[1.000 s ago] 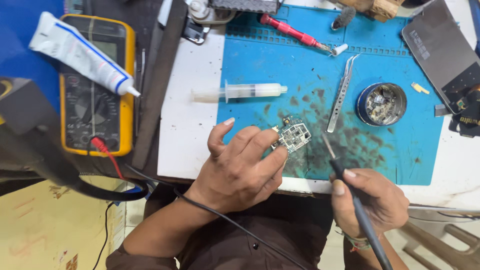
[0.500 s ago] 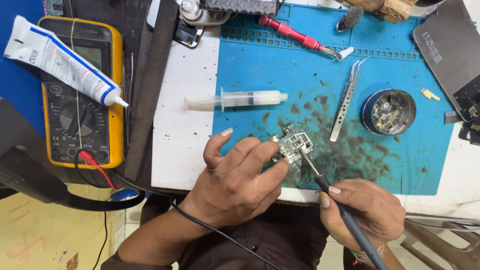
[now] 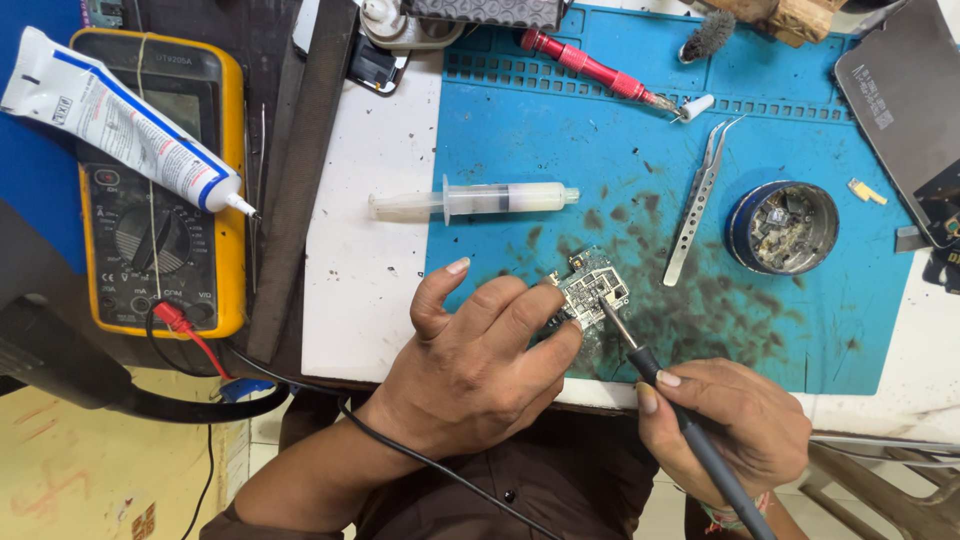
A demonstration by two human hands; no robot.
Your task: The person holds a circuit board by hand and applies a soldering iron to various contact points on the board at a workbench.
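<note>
Our left hand (image 3: 480,370) pinches the small circuit board (image 3: 592,287) flat on the blue mat (image 3: 560,150). Our right hand (image 3: 730,425) grips the soldering iron (image 3: 660,385); its shaft runs up-left, tip touching the board's lower-right part.

- White tube (image 3: 120,120) with blue stripes lies across my yellow meter (image 3: 225,290) at the bench's left edge.
- Meter's grey screen (image 3: 185,110) sits half under the tube.

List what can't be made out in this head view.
- Board: near part hidden under left hand fingers; parts too small to tell.
- Iron tip contact: too fine to confirm.
- Iron handle: runs off the bottom edge; right hand covers the grip.
- Tin contents: too small.
- Phone panel: cut off at right edge.
</note>
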